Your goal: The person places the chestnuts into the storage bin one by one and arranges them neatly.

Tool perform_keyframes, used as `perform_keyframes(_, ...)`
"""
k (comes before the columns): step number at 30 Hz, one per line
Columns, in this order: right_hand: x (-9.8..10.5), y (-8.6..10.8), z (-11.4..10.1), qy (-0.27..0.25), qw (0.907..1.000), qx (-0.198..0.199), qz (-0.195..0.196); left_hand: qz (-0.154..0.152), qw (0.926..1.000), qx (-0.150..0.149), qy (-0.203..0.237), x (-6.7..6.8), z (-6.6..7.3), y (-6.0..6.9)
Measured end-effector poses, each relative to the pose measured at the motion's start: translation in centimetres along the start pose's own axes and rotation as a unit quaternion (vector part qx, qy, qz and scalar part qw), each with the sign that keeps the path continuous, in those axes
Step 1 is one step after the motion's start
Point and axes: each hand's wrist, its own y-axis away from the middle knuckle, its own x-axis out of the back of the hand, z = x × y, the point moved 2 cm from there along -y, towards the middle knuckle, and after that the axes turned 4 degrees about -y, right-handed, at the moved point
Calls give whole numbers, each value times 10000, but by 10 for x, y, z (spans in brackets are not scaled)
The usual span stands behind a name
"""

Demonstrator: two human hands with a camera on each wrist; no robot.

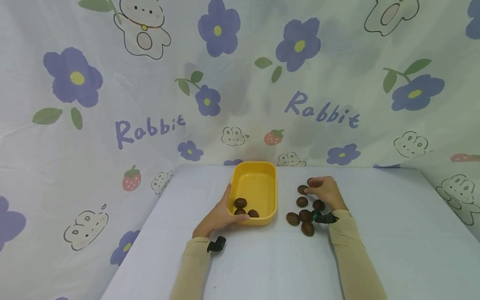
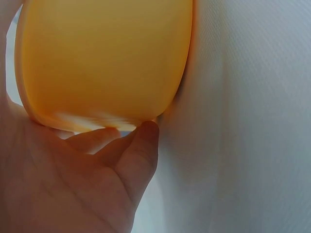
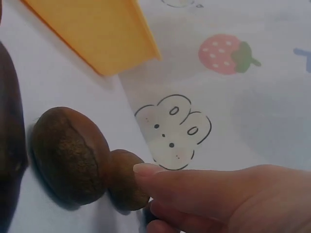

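Note:
A yellow plastic tub (image 1: 273, 187) stands on the table with 3 brown chestnuts (image 1: 241, 203) at its near end. My left hand (image 1: 219, 214) grips the tub's near left corner, with the thumb along the front and the fingers against the left side. In the left wrist view, the fingers (image 2: 141, 155) bend against the tub's wall (image 2: 107, 63). My right hand (image 1: 327, 192) is over the loose chestnuts, its thumb at a small chestnut (image 3: 127, 180). A dark piece partly shows beneath its fingers; whether anything is pinched is unclear.
Several loose chestnuts (image 1: 305, 216) lie to the right of the tub, close to the right wrist. A white cloth covers the table (image 1: 262, 262). Behind the far edge hangs a patterned curtain (image 1: 247, 96) with flowers and rabbits.

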Motion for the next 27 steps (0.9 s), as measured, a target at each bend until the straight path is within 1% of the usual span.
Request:
perform_keyframes(9, -6, -5, 0, 514, 9983, 260, -35, 35, 10000, 43, -71, 0, 0, -1)
perform_keyframes(15, -8, -6, -1, 819, 9958, 414, -65, 28, 9999, 10, -116, 0, 1, -1)
perform_keyframes(21, -10, -7, -2, 936, 9942, 510, -152, 4, 10000, 52, -84, 0, 4, 0)
perform_keyframes(27, -11, -10, -2, 1073, 9919, 669, -109, 6, 10000, 34, -85, 1, 4, 1)
